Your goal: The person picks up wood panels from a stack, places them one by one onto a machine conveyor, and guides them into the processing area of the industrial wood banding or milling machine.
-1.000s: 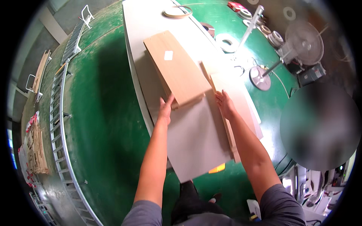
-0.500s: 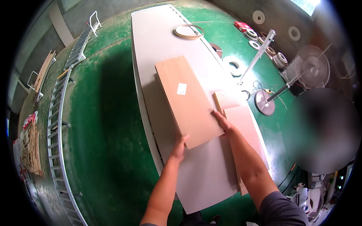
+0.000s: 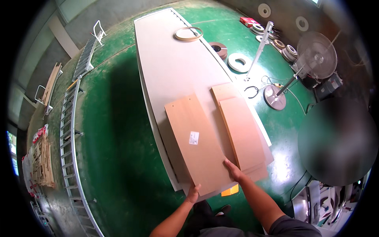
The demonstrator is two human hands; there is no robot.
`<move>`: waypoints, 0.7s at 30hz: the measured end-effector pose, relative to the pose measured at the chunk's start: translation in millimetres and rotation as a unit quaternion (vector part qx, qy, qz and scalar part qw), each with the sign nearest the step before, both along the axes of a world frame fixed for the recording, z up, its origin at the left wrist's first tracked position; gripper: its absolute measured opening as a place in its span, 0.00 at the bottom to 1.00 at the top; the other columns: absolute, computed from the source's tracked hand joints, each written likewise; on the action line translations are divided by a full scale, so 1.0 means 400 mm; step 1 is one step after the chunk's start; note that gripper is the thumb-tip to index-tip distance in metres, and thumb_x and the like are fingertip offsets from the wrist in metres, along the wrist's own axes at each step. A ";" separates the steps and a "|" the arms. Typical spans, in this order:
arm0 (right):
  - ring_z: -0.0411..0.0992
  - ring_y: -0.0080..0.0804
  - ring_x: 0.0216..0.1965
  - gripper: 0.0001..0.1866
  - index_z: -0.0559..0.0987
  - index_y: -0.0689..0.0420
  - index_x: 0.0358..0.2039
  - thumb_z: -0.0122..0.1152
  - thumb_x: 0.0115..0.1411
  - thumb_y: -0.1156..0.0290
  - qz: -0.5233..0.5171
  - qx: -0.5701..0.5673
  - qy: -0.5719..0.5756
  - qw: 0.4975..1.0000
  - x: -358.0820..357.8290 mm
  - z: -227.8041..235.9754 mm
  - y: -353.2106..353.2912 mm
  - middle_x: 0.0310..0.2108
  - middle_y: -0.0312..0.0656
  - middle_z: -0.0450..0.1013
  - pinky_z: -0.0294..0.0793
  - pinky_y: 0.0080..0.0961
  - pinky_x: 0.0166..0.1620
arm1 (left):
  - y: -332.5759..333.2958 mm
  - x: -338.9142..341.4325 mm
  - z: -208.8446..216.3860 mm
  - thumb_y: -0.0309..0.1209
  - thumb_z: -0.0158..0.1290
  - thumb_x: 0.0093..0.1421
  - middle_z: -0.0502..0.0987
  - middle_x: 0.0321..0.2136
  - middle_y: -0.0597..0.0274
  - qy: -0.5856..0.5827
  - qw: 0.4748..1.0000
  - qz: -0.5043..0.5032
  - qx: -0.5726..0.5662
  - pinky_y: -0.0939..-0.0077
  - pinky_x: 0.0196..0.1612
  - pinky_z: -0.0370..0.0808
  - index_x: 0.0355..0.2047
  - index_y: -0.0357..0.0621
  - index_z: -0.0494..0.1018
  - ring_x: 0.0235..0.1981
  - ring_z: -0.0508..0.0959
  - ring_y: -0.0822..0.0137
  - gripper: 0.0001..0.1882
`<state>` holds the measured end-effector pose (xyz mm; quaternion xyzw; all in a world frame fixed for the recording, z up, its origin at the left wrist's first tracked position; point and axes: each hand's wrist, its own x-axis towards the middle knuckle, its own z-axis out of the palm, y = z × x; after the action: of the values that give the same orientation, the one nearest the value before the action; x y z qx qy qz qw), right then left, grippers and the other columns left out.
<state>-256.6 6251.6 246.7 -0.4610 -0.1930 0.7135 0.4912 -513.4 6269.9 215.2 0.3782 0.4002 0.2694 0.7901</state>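
Observation:
A long tan wooden board with a small white label and small holes at its far end is held between my two hands. My left hand grips its near left corner, thumb on top and fingers hidden beneath. On the near right edge, my right hand holds it the same way, thumb on the top face. Beneath and around the board lies a large pale sheet. Right of the held board, close to my right hand, two or more similar boards lie overlapping.
A ring of edge-banding strip rests at the sheet's far end. On the green floor to the right are rolls of banding, an upright white post and a pedestal fan. A metal roller track runs along the left.
The board has come nearer to me, lower in view, with both hands still on it. My view has shifted, so the boards at right show more fully and an orange-yellow object appears below.

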 end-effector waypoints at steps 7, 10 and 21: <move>0.43 0.43 0.68 0.35 0.48 0.62 0.66 0.44 0.66 0.56 0.029 0.117 -0.377 0.918 -0.021 -0.018 -0.168 0.66 0.53 0.47 0.43 0.33 0.66 | -0.198 -0.056 -0.163 0.39 0.42 0.64 0.67 0.51 0.54 0.074 0.992 0.019 0.104 0.67 0.56 0.62 0.57 0.37 0.58 0.53 0.67 0.61 0.25; 0.40 0.49 0.69 0.39 0.44 0.64 0.66 0.47 0.64 0.55 0.015 0.084 -0.503 0.860 -0.062 -0.019 -0.259 0.66 0.58 0.44 0.42 0.33 0.67 | -0.244 -0.047 -0.033 0.39 0.39 0.65 0.68 0.49 0.52 0.116 0.963 0.028 0.242 0.67 0.56 0.63 0.55 0.36 0.60 0.52 0.68 0.59 0.23; 0.69 0.39 0.52 0.26 0.66 0.63 0.54 0.60 0.58 0.68 -0.331 -0.113 0.134 0.927 -0.247 0.046 -0.756 0.52 0.48 0.68 0.71 0.41 0.51 | -0.562 -0.019 0.059 0.47 0.46 0.64 0.77 0.39 0.60 0.073 0.933 -0.311 -0.164 0.72 0.40 0.74 0.45 0.41 0.72 0.40 0.77 0.64 0.21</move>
<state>-355.5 5949.0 264.9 -0.4510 0.1200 0.5827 0.6653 -521.0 6045.3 238.8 0.3676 0.3572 -0.0876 0.8542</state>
